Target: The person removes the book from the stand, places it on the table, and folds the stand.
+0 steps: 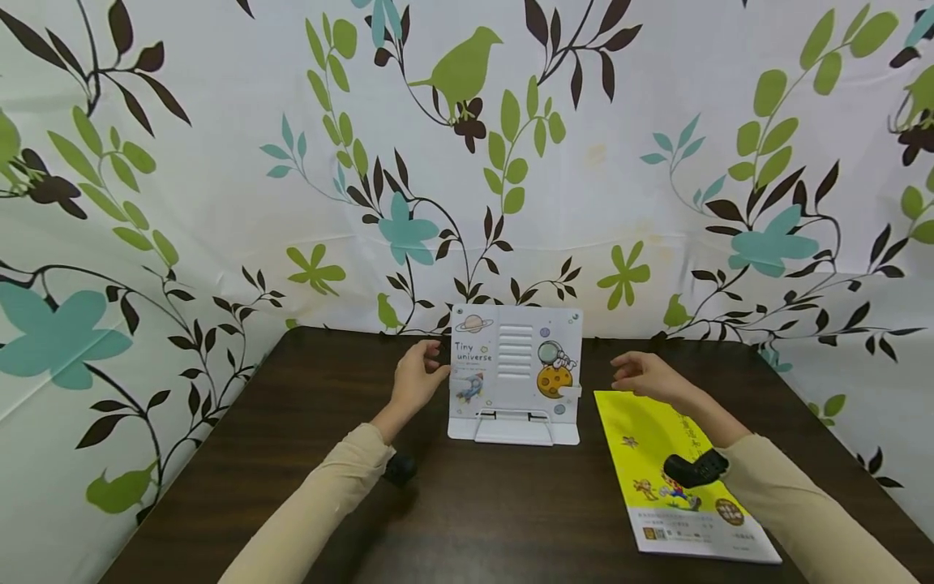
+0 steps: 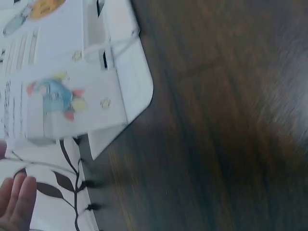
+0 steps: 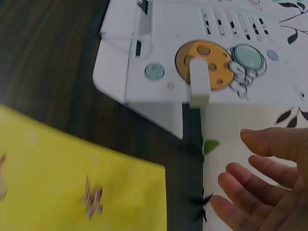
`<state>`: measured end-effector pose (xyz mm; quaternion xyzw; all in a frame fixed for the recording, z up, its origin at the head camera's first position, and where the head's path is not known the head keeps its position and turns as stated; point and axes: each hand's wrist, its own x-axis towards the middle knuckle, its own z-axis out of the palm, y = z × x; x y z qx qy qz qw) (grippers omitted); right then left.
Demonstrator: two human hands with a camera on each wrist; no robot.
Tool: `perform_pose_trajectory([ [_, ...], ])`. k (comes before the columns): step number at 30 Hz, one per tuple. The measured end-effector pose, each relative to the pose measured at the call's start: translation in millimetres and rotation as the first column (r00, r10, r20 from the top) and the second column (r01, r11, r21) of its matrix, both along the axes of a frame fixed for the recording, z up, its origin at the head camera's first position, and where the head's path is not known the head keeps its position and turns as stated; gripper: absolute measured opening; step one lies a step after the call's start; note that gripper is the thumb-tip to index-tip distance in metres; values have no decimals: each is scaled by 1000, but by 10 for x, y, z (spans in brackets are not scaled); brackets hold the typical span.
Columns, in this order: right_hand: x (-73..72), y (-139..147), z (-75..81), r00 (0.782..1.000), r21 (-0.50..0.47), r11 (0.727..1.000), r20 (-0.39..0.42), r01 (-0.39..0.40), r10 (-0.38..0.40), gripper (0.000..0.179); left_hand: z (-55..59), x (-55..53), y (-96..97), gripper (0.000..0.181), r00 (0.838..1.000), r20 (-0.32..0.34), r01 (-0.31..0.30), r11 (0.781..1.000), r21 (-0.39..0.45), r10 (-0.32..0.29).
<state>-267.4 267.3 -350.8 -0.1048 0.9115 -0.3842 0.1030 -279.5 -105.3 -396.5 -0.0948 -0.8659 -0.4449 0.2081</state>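
A white book stand (image 1: 516, 373) printed with a rocket, a planet and "Tiny universe" stands upright near the back of the table. My left hand (image 1: 417, 378) is beside its left edge, thumb toward the panel; whether the thumb touches it I cannot tell. Only some fingertips (image 2: 19, 199) of that hand show in the left wrist view. On the other side, my right hand (image 1: 653, 378) hovers apart from the stand, above the top of a yellow book (image 1: 657, 454). Its loosely bent fingers (image 3: 240, 185) hold nothing. A small white clip (image 3: 199, 82) sits on the stand's right edge.
The dark wooden table (image 1: 467, 511) reaches back to a white curtain (image 1: 584, 162) with leaves and birds. The yellow book lies flat at the right, partly under my right forearm. Black wrist devices are on both arms.
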Motion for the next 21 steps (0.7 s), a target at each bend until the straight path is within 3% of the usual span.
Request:
perform_pose_trajectory([
  [4,-114,-187,-64,1000,-51,999,-17,-12,12,45,-34,-88,-19,42,998,10,56,998,3,-56],
  [9,-195,-371,-190,999,-122,993,-52,6,-13,37,-97,-117,41,35,993,-25,119,993,13,-118],
  [14,-207,-510,-290,985,-186,979,-131,84,-109,24,-131,-126,94,30,994,-48,96,993,63,-93],
  [21,-218,-588,-366,967,-227,962,-166,154,-194,18,-175,-160,102,26,994,-73,85,992,95,-78],
])
